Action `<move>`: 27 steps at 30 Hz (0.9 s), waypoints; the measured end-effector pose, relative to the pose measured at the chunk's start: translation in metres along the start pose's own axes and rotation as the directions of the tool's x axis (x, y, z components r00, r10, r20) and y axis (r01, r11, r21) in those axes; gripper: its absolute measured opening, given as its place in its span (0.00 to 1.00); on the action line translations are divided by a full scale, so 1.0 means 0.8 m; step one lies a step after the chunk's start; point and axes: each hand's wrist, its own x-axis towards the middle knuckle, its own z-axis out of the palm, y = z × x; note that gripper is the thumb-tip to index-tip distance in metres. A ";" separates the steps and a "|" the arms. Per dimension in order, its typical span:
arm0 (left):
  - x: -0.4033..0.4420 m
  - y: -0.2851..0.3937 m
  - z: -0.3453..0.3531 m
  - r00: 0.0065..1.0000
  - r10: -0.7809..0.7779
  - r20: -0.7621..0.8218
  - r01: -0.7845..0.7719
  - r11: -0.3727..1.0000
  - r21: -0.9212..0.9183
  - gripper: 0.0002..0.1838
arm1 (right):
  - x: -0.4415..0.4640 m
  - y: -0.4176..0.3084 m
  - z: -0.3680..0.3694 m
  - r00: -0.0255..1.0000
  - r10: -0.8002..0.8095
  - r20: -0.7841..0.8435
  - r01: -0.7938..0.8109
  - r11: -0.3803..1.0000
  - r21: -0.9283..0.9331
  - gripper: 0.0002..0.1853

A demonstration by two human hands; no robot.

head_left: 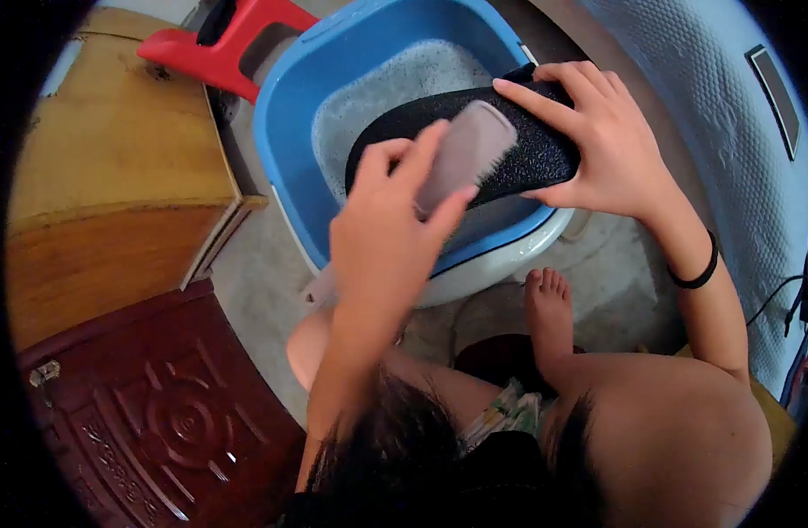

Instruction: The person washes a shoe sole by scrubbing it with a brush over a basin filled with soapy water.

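My left hand [386, 207] is closed around a pale grey-pink scrub brush [474, 150], whose handle end shows below the wrist. The brush's bristles touch or hover just over a black slipper [544, 141] with a wet, speckled surface. At the slipper's right end, my right hand [602, 132] grips it, fingers over the far edge and thumb at the near edge. The slipper is held over a blue basin [285, 114] with foamy water [439, 66] in it. Part of the slipper is hidden behind my left hand.
A red plastic stool [232, 44] stands behind the basin at the left. Wooden furniture [122, 141] and a dark red carved panel [175, 414] lie along the left side. A pale quilted cover [685, 53] borders the right. My bare foot [549, 312] is close to the basin.
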 end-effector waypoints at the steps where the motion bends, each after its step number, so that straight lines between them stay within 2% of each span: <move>1: 0.005 -0.011 -0.002 0.999 -0.030 -0.024 0.030 1.000 -0.003 0.28 | 0.000 0.000 0.000 1.000 0.002 0.003 -0.002 1.000 0.000 0.45; 4: 0.018 -0.041 -0.014 0.983 -0.070 -0.169 0.074 0.997 0.017 0.26 | -0.002 0.001 0.000 1.000 0.001 -0.015 -0.001 1.000 0.015 0.45; 7: 0.021 -0.045 -0.017 0.983 -0.112 -0.144 0.120 0.991 0.053 0.27 | -0.003 0.005 0.001 1.000 0.004 -0.024 -0.003 1.000 0.022 0.45; 10: 0.013 -0.018 -0.001 0.997 -0.055 -0.059 0.054 0.998 -0.014 0.28 | -0.002 0.006 0.001 1.000 -0.007 -0.023 0.007 1.000 0.021 0.45; 11: 0.009 -0.012 0.005 0.997 0.041 -0.060 -0.039 0.999 0.035 0.29 | -0.001 0.006 0.002 1.000 -0.004 -0.019 0.005 1.000 0.017 0.45; 12: 0.005 0.004 0.004 1.000 0.001 -0.004 -0.001 1.000 -0.016 0.28 | 0.000 0.005 0.001 1.000 -0.002 -0.014 0.002 1.000 0.014 0.45; 14: 0.000 0.009 0.008 0.998 0.061 -0.015 -0.060 0.997 0.047 0.28 | 0.000 0.003 0.001 1.000 0.001 -0.009 -0.001 1.000 0.011 0.45; 17: 0.004 -0.006 -0.002 0.998 -0.049 -0.034 0.048 0.998 -0.031 0.28 | -0.003 -0.001 0.001 1.000 0.002 -0.019 -0.002 1.000 0.011 0.45; 18: 0.009 -0.016 -0.005 0.995 -0.079 -0.067 0.078 0.997 -0.019 0.28 | -0.004 -0.001 0.000 1.000 0.000 -0.025 0.000 1.000 0.014 0.45; 20: 0.017 -0.039 -0.011 0.985 -0.043 -0.167 0.053 0.997 0.061 0.27 | -0.004 0.000 0.001 0.999 0.000 -0.032 0.001 1.000 0.020 0.45; 23: 0.022 -0.046 -0.009 0.988 -0.013 -0.151 0.016 1.000 0.016 0.28 | -0.002 0.004 0.002 1.000 0.005 -0.030 -0.004 1.000 0.029 0.44; 27: 0.009 0.001 0.001 1.000 -0.007 -0.021 0.007 1.000 -0.006 0.28 | -0.001 0.005 0.000 1.000 0.005 -0.021 -0.004 1.000 0.022 0.44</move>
